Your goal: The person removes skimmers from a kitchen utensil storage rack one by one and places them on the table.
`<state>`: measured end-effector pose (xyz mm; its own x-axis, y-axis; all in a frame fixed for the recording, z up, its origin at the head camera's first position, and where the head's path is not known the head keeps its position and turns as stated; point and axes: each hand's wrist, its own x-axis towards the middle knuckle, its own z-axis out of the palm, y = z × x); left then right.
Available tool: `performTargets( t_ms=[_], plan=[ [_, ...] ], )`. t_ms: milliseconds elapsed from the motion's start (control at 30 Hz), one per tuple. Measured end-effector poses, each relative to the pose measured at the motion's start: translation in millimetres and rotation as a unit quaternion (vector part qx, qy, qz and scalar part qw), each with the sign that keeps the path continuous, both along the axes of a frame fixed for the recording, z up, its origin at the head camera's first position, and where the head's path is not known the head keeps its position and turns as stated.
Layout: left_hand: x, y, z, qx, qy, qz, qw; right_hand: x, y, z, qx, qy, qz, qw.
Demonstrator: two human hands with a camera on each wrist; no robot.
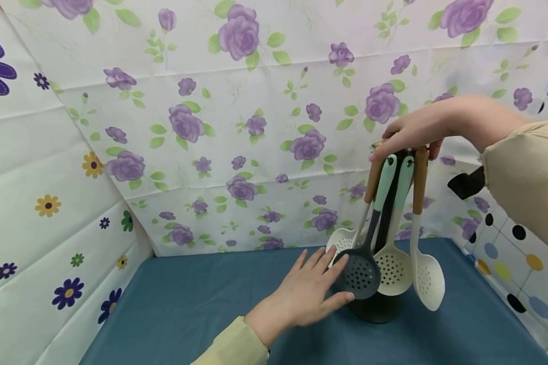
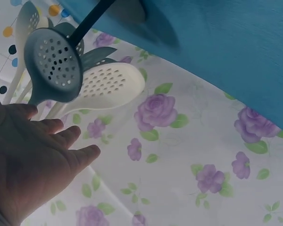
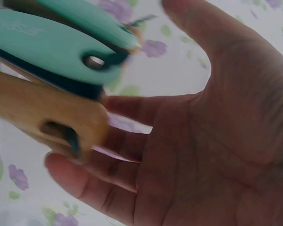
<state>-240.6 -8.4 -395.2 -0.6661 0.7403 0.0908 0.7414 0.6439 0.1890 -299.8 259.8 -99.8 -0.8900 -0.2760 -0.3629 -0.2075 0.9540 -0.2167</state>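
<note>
A black utensil stand [image 1: 375, 310] on the right of the table carries several hanging kitchen tools. My right hand [image 1: 415, 126] grips its top from above, fingers reaching down around the handle ends. Up close in the right wrist view are a mint-green handle [image 3: 47, 44] and a wood-coloured handle [image 3: 33, 106]. Facing me hang a dark grey skimmer [image 1: 358, 274], a cream skimmer [image 1: 394, 268] and a white slotted spoon [image 1: 429, 281]. My left hand [image 1: 303, 291], fingers spread and straight, is right beside the dark skimmer, holding nothing.
A blue cloth [image 1: 210, 304] covers the table. Behind it hangs a white curtain [image 1: 255, 192] with purple roses. Flowered sheeting [image 1: 41, 243] stands along the left side, and a dotted sheet [image 1: 525, 263] along the right.
</note>
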Motion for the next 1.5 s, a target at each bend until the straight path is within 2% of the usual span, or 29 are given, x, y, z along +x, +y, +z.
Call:
performTargets(
  t_ms=[133,233,333,433,733,1033,1267,1333,1500],
  plan=[
    [-2.0,6,8.5,0.039,0.0,-0.002,0.9992,6.4,11,6.7,-0.008,0.079,0.016,0.997],
    [-4.4,12,17.5,0.078,0.012,-0.005,0.9969,7.5,20,8.5,-0.007,0.151,0.038,0.988],
    [-7.3,20,28.0,0.122,0.028,0.0,0.9921,7.3,24,6.5,-0.008,0.18,0.056,0.982],
    [-10.6,30,38.1,0.173,0.034,0.009,0.9842,7.1,22,2.7,-0.015,0.174,0.064,0.982],
    [-20.2,57,70.1,0.296,0.009,0.04,0.9544,5.3,20,-4.6,-0.005,0.156,0.073,0.985],
    [-26.7,82,96.0,0.393,-0.004,0.037,0.9189,2.1,19,-2.5,-0.009,0.149,0.063,0.987],
    [-30.8,107,112.8,0.453,-0.047,0.062,0.8881,-0.8,22,1.5,-0.017,0.134,0.053,0.989],
    [-32.7,111,114.9,0.461,-0.045,0.075,0.883,-0.9,22,2.1,-0.014,0.136,0.051,0.989],
    [-37.6,116,115.9,0.462,-0.023,0.094,0.8814,-1.2,17,2.1,-0.012,0.135,0.048,0.99]
  ],
)
